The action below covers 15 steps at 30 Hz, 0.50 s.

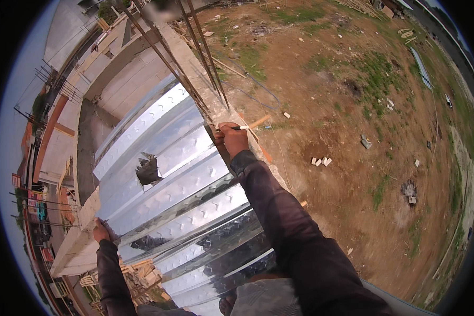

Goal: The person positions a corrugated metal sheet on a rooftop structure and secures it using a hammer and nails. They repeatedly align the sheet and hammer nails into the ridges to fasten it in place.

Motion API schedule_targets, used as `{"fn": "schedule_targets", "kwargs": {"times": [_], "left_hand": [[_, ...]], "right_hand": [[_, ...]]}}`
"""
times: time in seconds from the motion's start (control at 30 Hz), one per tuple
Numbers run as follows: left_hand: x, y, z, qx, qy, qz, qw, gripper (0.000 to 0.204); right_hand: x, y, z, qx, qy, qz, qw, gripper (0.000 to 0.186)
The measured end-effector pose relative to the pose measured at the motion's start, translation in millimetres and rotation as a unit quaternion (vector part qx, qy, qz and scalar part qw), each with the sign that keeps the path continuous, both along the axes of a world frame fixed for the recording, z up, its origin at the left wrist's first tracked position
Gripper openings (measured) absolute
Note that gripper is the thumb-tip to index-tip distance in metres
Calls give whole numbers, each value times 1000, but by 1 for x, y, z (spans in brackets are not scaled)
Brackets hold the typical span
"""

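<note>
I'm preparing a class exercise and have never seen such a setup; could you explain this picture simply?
There is no machine: these are a person's two bare hands, seen looking down by the left of two wide fisheye cameras worn on the head, so straight edges look bent. Below lies shiny ribbed metal decking with a jagged hole. The right hand holds a slim marker-like stick at the decking's right edge, near some rebar. The left hand is at the left edge; its grip is unclear. On the right is bare earth.

Dark-sleeved arms [295, 221] outstretched, spread apart, left hand [100, 231] lower, right hand [233, 139] curled, farther forward
</note>
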<state>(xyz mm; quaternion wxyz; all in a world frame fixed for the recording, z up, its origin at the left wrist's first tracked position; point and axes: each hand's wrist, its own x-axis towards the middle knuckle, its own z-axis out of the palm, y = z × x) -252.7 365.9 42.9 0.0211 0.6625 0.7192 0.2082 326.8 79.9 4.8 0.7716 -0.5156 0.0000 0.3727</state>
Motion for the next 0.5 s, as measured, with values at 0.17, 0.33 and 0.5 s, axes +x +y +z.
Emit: {"fn": "schedule_targets", "kwargs": {"times": [0.17, 0.33, 0.5], "left_hand": [[13, -9, 9, -69, -85, 21, 994, 75], [24, -7, 7, -28, 2, -7, 1000, 73], [-21, 21, -17, -48, -161, 17, 986, 70]], "right_hand": [[30, -8, 18, 8, -12, -17, 1000, 24], [83, 10, 43, 5, -122, -14, 992, 15], [104, 32, 49, 59, -145, -8, 988, 12]]}}
